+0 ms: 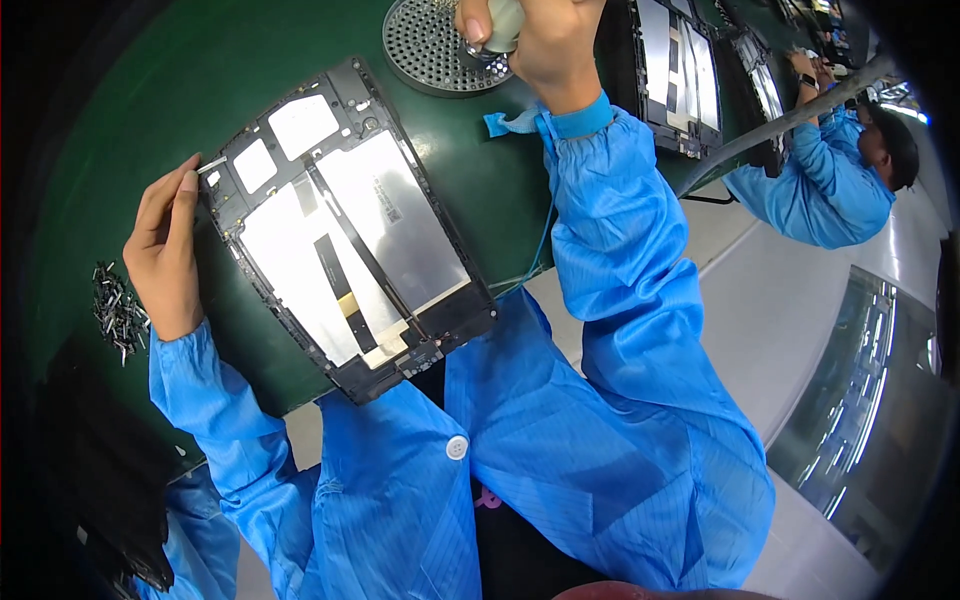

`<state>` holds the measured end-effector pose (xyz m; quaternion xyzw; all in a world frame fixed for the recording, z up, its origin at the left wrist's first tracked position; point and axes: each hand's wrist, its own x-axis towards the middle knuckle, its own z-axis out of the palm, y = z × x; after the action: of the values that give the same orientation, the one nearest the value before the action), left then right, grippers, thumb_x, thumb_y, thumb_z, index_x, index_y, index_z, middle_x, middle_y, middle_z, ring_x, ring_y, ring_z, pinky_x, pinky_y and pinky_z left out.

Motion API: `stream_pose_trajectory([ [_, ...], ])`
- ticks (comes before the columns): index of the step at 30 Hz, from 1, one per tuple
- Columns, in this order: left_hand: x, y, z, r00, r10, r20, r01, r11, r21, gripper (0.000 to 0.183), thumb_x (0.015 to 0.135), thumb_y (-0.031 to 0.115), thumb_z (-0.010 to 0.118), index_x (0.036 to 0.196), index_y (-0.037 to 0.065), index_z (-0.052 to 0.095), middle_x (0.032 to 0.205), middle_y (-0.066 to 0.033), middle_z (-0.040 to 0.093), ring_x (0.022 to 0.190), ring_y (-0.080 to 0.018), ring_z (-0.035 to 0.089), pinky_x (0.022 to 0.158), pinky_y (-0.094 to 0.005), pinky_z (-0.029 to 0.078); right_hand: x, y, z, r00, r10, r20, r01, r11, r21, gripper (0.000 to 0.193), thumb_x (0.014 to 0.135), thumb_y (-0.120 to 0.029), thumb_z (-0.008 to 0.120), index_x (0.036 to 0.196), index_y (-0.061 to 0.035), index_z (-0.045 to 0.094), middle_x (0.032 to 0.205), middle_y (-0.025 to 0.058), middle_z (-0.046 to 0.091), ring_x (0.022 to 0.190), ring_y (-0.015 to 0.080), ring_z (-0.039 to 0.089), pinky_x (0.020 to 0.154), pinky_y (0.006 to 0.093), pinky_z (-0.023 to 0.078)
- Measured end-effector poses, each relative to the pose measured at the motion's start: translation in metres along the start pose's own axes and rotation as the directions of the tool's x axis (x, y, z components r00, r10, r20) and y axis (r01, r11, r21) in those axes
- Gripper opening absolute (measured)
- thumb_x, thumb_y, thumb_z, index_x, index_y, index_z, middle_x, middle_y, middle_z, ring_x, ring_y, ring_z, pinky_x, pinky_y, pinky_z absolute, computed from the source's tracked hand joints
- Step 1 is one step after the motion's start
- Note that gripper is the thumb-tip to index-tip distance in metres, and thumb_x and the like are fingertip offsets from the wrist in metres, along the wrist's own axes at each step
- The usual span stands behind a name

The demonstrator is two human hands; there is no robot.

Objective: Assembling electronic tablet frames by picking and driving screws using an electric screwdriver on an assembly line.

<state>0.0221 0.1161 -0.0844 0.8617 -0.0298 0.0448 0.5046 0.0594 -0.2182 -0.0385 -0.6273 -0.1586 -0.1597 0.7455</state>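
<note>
An opened tablet housing (300, 225) lies tilted at the table's front edge, its silver inner plates and black frame facing up. At its upper left corner my left hand (165, 240) is closed, thumb and fingertips pinching a small silver strip (212, 165) against the frame. My right hand (555, 45) is wrapped round a grey-green, cylindrical tool with a metal collar, seemingly an electric screwdriver (507, 25). That tool is over a round, perforated metal dish (430, 60) beyond the tablet; its tip is hard to make out.
A pile of small black-and-silver parts (120, 312) lies left of my left hand. More opened tablet housings (680, 75) stand at the right. A grey bar (790, 120) crosses there, with a co-worker in blue (830, 190) beyond. A blue wrist strap's cord (548, 225) hangs from my right wrist.
</note>
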Motion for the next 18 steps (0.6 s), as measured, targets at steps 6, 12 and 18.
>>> stream_pose_trajectory([
  [6, 0.0, 0.003, -0.003, 0.989, -0.145, -0.014, 0.143, 0.986, -0.079, 0.024, 0.095, 0.016, 0.071, 0.116, 0.005, 0.075, 0.11, -0.0049, 0.072, 0.103, -0.0132, 0.064, 0.097, -0.0264, 0.048, 0.0, -0.005, 0.007, 0.995, 0.04, -0.09, -0.038, 0.999, 0.023, 0.014, 0.096, -0.008, 0.062, 0.095, 0.0053, 0.066, 0.064, 0.0075, 0.063, 0.044, 0.0109, 0.052, 0.046, 0.0249, 0.044],
  [12, 0.006, 0.005, -0.006, 0.982, -0.187, 0.002, 0.186, 0.977, -0.099, 0.026, 0.093, 0.017, 0.074, 0.115, 0.002, 0.075, 0.109, -0.0065, 0.072, 0.103, -0.0136, 0.064, 0.097, -0.0252, 0.046, 0.004, -0.006, 0.004, 0.998, 0.047, -0.03, -0.046, 0.999, 0.022, 0.014, 0.095, -0.008, 0.062, 0.096, 0.006, 0.065, 0.069, 0.0101, 0.065, 0.044, 0.0117, 0.052, 0.045, 0.0251, 0.044],
  [18, 0.011, 0.01, -0.005, 0.99, -0.098, 0.103, 0.117, 0.973, -0.2, 0.023, 0.096, 0.013, 0.069, 0.11, -0.004, 0.074, 0.113, -0.0094, 0.071, 0.105, -0.0152, 0.063, 0.098, -0.0245, 0.044, 0.004, -0.012, -0.014, 1.0, 0.015, -0.007, -0.016, 0.976, -0.217, 0.036, 0.102, -0.026, 0.049, 0.101, 0.0077, 0.063, 0.061, 0.0094, 0.057, 0.046, 0.0123, 0.05, 0.045, 0.0264, 0.043],
])
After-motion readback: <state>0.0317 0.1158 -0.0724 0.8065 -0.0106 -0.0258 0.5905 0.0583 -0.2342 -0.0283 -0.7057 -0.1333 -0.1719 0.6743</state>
